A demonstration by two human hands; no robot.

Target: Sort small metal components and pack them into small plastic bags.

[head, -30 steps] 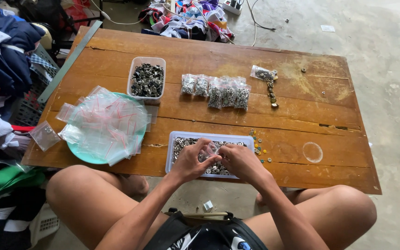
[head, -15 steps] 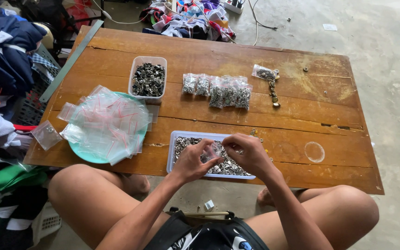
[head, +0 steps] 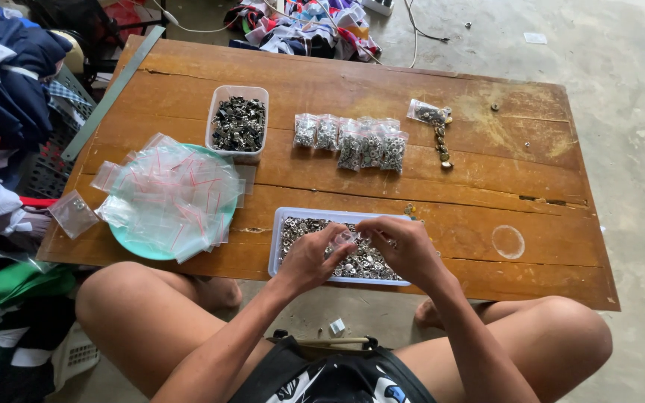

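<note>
Over the near tray, both hands meet: the left hand (head: pixel 313 257) and the right hand (head: pixel 404 250) have their fingers pinched nearly closed around a small clear bag (head: pixel 347 237) held between them, directly above the tray's contents; whether any piece is already inside it cannot be told. Judged by its look, the bag is thin, limp film, very light and somewhat slippery, so it is best held at the mouth edges, one side per hand. Below sits a shallow white rectangular tray (head: pixel 278 246) at the front edge of the wooden worktop (head: pixel 487 172), filled with small silvery metal rings or fasteners (head: pixel 367 263), hard, individually light, and likely to scatter if tipped. To the left, a round teal plate (head: pixel 132 242) carries a loose heap of empty clear bags with red seal strips (head: pixel 173 194); one more bag (head: pixel 73 213) lies at the worktop's left edge. Further back, a clear rectangular tub (head: pixel 239 123) holds darker metal pieces. Beside it stands a row of filled bags (head: pixel 352 140), touching one another. Well to the right lie another filled bag (head: pixel 427 113) and a short line of loose brass-coloured pieces (head: pixel 442 145). Clothing (head: pixel 9 82) is piled left of the worktop.
</note>
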